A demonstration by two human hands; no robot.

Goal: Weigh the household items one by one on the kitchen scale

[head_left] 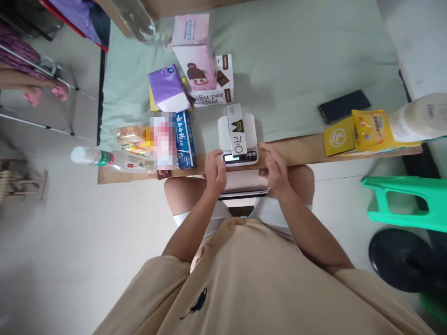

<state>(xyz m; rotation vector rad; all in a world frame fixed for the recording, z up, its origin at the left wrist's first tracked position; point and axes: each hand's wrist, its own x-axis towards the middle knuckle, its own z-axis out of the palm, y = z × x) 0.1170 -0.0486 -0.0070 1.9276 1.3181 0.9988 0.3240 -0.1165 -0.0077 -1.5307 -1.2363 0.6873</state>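
A white kitchen scale (220, 131) with a small lit display stands at the table's front edge. Lying on its plate is a slim white and black box (239, 144) marked R&O, its long side pointing away from me. My left hand (214, 173) rests at the scale's front left corner, fingers loosely bent, with nothing seen in it. On the other side, my right hand (276, 173) is beside the scale's right edge. Its index finger reaches toward the scale and its other fingers are bent apart, holding nothing visible.
Left of the scale are a blue box (186, 139), a purple tissue pack (170, 88), a pink box (195, 56), a Su-per Meal box (213, 97) and a lying bottle (111, 159). To the right are a phone (344, 106), a yellow box (338, 137), a yellow packet (370, 128) and a white bottle (419, 118).
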